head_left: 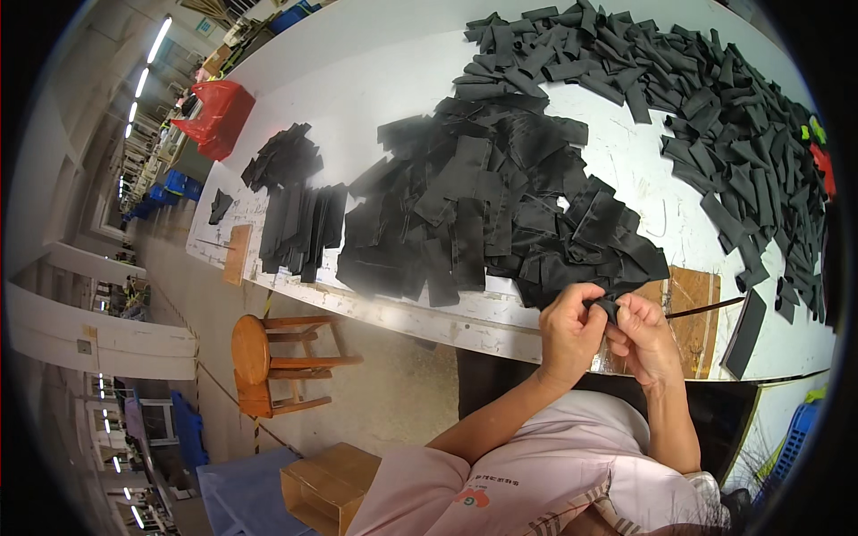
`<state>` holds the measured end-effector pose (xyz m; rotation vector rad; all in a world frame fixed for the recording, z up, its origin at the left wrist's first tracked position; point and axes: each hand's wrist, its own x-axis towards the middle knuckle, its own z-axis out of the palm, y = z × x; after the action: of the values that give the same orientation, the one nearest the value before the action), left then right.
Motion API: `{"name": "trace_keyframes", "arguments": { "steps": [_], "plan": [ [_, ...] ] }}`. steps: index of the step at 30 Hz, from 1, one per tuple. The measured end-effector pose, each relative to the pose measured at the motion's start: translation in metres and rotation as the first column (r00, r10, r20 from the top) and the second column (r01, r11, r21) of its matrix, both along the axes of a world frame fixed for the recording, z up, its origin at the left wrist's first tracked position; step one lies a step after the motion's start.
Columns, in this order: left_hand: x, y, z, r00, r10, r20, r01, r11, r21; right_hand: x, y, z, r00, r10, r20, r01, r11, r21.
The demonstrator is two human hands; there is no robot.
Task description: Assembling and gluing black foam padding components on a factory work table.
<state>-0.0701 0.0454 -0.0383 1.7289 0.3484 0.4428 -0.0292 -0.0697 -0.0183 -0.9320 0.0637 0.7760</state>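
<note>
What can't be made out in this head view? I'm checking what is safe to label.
- Black fabric piece: mostly hidden between the left hand and right hand; its shape is unclear.
- Thin dark rod: near end hidden behind the right hand.
- Coloured scraps: blurred at the fisheye rim.

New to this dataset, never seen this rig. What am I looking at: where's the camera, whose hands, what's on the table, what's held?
There is no machine here: a person works with bare hands. The single picture comes from a wide fisheye camera worn on the head, looking down, so straight edges bend near the rim. The left hand and right hand meet at the near edge of a white table and pinch one small black fabric piece between them. Heaps of black fabric pieces cover the table, with narrower black strips farther back. A wooden stool stands on the floor to the left.
</note>
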Motion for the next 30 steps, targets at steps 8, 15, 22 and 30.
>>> {"name": "trace_keyframes", "arguments": {
  "steps": [8, 15, 22, 30],
  "plan": [
    [-0.010, 0.009, 0.027, 0.690, -0.588, 0.422, 0.392, -0.187, -0.901, -0.009, -0.018, -0.004, 0.978, -0.064, 0.200, 0.030, 0.985, 0.168],
    [-0.006, -0.018, 0.043, 0.893, -0.388, 0.229, 0.386, 0.921, 0.057, -0.017, -0.041, 0.025, 0.593, -0.100, 0.799, 0.404, 0.895, -0.188],
    [0.030, -0.046, 0.086, 0.760, -0.552, 0.344, 0.607, 0.411, -0.680, -0.006, -0.083, 0.092, 0.379, 0.040, 0.924, 0.589, 0.760, -0.275],
    [0.068, -0.047, 0.026, 0.798, -0.548, 0.252, 0.018, -0.396, -0.918, 0.039, -0.098, 0.016, 0.976, -0.050, 0.211, 0.074, 0.992, -0.106]
  ]
}}
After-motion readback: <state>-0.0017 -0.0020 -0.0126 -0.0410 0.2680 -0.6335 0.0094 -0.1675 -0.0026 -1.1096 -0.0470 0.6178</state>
